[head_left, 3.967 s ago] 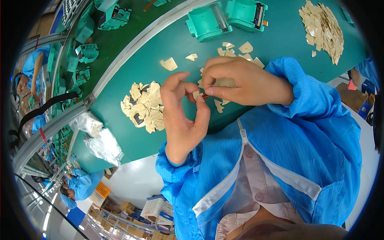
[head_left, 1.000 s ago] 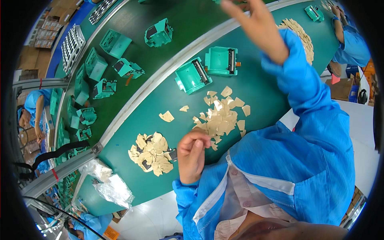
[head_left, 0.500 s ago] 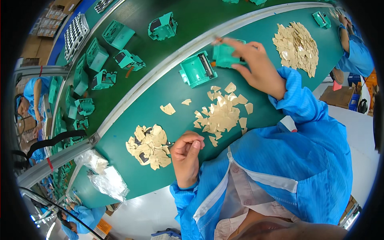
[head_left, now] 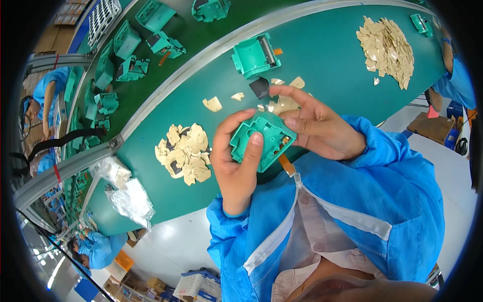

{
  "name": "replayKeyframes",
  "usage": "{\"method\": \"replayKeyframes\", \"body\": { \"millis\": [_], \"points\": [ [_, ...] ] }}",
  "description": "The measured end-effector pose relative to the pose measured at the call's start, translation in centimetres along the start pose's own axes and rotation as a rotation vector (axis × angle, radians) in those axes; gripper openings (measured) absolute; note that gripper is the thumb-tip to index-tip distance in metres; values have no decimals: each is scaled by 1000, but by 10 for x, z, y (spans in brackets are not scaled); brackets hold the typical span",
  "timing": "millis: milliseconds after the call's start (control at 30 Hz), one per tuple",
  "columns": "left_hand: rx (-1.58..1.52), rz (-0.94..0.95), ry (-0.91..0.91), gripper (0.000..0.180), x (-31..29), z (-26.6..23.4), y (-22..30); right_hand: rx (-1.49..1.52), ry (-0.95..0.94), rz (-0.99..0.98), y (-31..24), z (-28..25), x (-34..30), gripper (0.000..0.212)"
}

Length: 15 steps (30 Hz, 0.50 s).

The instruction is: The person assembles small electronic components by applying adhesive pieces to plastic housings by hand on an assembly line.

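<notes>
Now both hands have come together close to the body. Before, the right hand reached far out to a green part. The left hand and right hand both grip that green plastic part, fingers wrapped around it, above the green bench. Beyond lie tan pieces and another green part.

Long green bench running corner to corner. On its middle, a teal plastic housing with a metal roller; just below that housing, a small black square part and scattered tan film scraps. Further down-left of the housing, a heap of tan film pieces, then crumpled clear plastic bags. Well right of the housing, a bigger tan heap. Up-left beyond it, a dark conveyor belt carrying more teal housings.
</notes>
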<state>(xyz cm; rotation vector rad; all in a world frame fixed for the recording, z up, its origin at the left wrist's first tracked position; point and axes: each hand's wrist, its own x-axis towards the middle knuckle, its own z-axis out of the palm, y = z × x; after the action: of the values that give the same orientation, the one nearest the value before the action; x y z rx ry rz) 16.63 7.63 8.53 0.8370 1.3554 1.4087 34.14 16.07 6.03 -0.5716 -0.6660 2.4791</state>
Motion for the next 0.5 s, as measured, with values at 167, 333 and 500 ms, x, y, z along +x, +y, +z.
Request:
{"method": "replayKeyframes", "body": {
  "millis": [167, 333, 500],
  "points": [
    [-136, -83, 62, 29, -2, -14, -18, -909, 194, -542, -3, -15, 14, 29],
    [-104, -155, 50, 26, 0, -21, -25, -1140, 30, -611, -16, -14, 24, 12],
    [54, -143, -29, 28, 1, -23, -36, -1009, -58, -330, -2, -14, 27, 12]
  ]
}}
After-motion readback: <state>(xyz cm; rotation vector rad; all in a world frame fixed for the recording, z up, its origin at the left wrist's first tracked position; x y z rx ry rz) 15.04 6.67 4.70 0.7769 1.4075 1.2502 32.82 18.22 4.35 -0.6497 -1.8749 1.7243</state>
